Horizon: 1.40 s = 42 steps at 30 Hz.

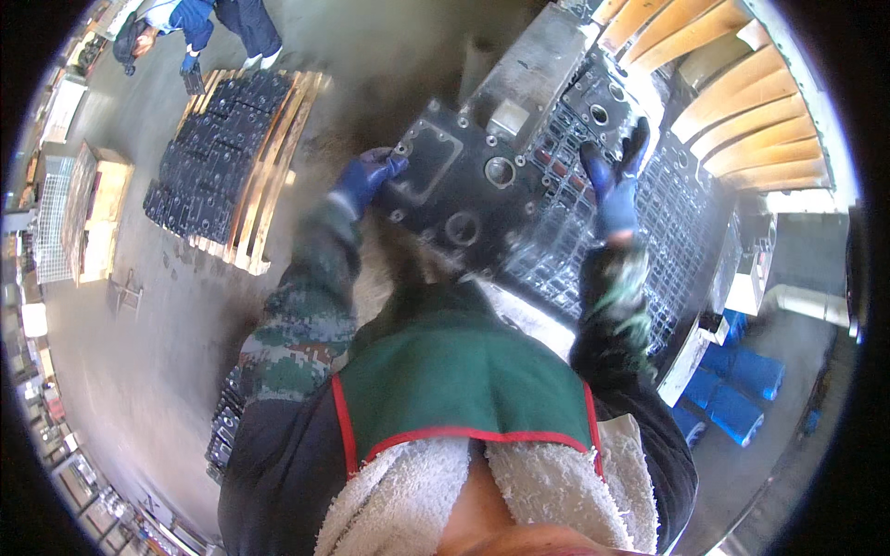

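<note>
A flat dark metal casting (pixel 482 202) with round holes and a raised rectangular outline lies tilted in front of me, reaching over the near edge of a metal grid bed (pixel 672 250). My left hand (pixel 367 180), in a blue glove, is closed on the casting's left corner. Over the grid, my right hand (pixel 612 178) is gloved too, its fingers spread and nothing in them. Just beyond it sits a second dark casting (pixel 584 97) with a round hole, partly under the hanging strips.
Orange strips (pixel 756 125) hang over the grid's far right end. At the far left stands a wooden pallet (pixel 264 199) stacked with dark castings; a co-worker (pixel 199 28) bends there, holding one. A wooden crate (pixel 100 222) stands left, blue containers (pixel 737 385) lower right.
</note>
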Available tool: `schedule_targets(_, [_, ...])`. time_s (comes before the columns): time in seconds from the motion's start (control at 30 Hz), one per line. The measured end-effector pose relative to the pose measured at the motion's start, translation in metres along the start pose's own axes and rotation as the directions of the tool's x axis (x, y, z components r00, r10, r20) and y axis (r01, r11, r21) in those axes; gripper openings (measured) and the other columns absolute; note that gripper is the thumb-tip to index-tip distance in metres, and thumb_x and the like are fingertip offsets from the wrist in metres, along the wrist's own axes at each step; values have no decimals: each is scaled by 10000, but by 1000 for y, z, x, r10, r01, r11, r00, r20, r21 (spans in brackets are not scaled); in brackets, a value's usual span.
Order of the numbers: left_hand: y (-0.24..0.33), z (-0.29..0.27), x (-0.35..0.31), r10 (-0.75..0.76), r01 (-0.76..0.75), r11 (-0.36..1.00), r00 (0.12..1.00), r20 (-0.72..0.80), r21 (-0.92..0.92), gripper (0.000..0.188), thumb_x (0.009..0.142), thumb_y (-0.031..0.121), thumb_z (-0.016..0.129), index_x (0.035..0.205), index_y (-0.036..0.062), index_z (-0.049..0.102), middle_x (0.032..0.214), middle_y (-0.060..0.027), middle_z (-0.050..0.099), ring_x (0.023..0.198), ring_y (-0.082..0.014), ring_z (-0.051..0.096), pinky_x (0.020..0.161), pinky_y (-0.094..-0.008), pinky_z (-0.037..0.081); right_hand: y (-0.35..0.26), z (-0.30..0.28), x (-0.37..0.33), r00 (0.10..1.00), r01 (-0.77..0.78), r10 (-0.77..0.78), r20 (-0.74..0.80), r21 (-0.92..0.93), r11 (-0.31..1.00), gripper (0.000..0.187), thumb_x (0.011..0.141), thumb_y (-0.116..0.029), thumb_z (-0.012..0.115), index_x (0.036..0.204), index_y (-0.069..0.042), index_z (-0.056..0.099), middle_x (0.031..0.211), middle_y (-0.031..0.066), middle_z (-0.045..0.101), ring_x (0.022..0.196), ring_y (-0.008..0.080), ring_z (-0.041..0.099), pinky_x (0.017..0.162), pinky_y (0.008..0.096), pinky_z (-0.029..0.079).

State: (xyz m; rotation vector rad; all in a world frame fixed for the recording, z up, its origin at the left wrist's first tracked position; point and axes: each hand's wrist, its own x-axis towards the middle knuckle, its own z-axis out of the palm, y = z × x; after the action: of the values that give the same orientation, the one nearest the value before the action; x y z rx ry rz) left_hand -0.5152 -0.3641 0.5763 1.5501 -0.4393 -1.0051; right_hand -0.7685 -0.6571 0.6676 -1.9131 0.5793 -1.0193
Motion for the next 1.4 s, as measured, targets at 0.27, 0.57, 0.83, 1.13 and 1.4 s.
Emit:
schedule_targets(0.27, [12,4,-9,-22,38,963,998,-60,266,400,888,329,673,1177,53,669,1005,-63,719,921,-158,636,868,-303,481,220,5,103,903,46,351,246,-869,493,774,840,-371,625,1502,-165,282,1146,232,658,1033,432,635,892,493,491])
schedule_targets(0.57, [3,5,-6,36,-12,981,992,-119,193,411,865,348,717,1143,47,686,1033,-69,710,940,-163,627,871,-310,480,250,-8,155,807,114,491,329,-902,416,545,881,-426,602,1334,-131,536,1169,198,665,1030,365,653,901,431,505])
schedule_targets(0.83, [-22,5,12,155,-119,962,979,-134,246,357,844,295,750,1106,57,707,1027,-67,716,938,-157,632,863,-314,484,92,-153,219,835,-46,274,478,-435,899,302,893,-190,659,1148,-28,672,1061,143,711,939,219,663,851,343,512])
schedule_targets(1.13, [-20,8,18,126,-127,991,992,-23,-44,346,862,271,735,1116,40,694,1009,-53,709,907,-155,623,840,-324,483,-95,-77,125,792,426,-80,605,-454,782,208,932,-119,604,1101,-12,664,972,146,712,865,194,665,804,330,529])
schedule_targets(1.4, [-6,13,11,25,-21,992,999,32,-126,338,881,280,718,1114,35,697,1019,-42,710,905,-142,607,863,-311,464,-137,100,-4,933,50,139,332,-501,864,274,866,-151,670,1134,-96,696,929,110,734,806,210,694,768,340,546])
